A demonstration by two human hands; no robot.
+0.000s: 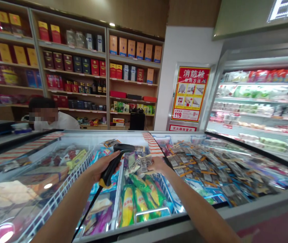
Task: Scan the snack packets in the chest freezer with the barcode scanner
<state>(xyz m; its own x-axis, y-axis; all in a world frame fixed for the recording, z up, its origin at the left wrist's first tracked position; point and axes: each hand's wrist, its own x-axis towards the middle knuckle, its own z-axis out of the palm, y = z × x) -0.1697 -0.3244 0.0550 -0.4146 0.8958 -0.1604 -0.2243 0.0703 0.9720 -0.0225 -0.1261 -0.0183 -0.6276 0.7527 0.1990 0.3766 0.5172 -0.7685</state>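
Head view: left hand (98,168) grips a scanner (110,169), right hand (159,165) pinches a packet (144,163) above yellow-and-green packs (140,199)

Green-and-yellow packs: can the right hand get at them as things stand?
Likely yes: the right hand is just beyond the green-and-yellow packs, with nothing visible blocking the way. It is at a clear packet, which may need leaving first.

Red poster (190,93): "消防栓使用方法", "119"; sign (182,128) below, seemingly "灭火器放置点".
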